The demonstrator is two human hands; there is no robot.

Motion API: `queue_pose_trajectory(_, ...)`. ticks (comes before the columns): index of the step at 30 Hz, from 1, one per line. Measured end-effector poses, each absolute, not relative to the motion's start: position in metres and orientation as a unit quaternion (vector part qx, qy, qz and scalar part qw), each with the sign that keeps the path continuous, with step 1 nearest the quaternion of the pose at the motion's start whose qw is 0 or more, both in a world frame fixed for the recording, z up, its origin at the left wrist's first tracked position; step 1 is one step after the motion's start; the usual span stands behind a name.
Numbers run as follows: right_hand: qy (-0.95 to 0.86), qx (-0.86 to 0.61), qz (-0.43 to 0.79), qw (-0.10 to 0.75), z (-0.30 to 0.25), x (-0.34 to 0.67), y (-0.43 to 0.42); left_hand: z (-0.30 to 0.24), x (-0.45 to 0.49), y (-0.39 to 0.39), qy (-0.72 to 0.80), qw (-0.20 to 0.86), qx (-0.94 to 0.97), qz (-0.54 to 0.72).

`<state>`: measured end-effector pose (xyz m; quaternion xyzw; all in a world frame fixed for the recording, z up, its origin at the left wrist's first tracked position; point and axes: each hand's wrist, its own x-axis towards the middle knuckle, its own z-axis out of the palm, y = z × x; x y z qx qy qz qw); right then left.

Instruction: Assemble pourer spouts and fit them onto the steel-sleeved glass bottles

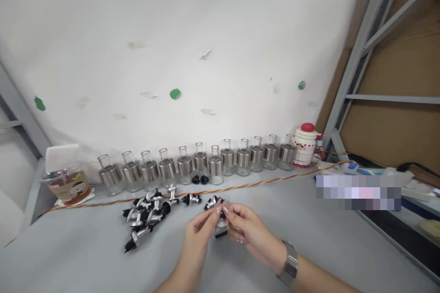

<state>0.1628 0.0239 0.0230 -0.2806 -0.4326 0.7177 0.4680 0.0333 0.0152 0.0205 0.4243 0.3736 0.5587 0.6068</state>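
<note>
My left hand and my right hand meet above the grey tabletop, fingertips pinched together. Between them is a silver bottle pourer, largely covered by the fingers. Just under it shows a short black bar-shaped piece; whether it belongs to the pourer I cannot tell. Another silver-and-black pourer lies right behind my fingertips. To the left is a loose heap of similar pourers with black ribbed plugs, and a single one lies apart from it.
Several glass bottles with steel sleeves stand in a row along the wall. Two small black caps lie before them. A twisted red-yellow cord crosses the table. A plastic jar stands left, a cream container right.
</note>
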Motion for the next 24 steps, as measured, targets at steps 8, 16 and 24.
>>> queue_pose_trajectory(8, -0.46, -0.305, 0.676, 0.489, 0.0188, 0.1592, 0.0253, 0.0191, 0.0336, 0.016, 0.374, 0.601, 0.431, 0.559)
queue_pose_trajectory(16, -0.453, -0.323, 0.673, 0.488, 0.015, 0.1584, 0.0267, 0.0216, 0.0357, 0.0142, 0.404, 0.569, 0.466, 0.544)
queue_pose_trajectory(24, -0.411, -0.308, 0.701, 0.494, 0.0147, 0.1573, 0.0255, 0.017, 0.0349, 0.0175, 0.388, 0.586, 0.461, 0.541)
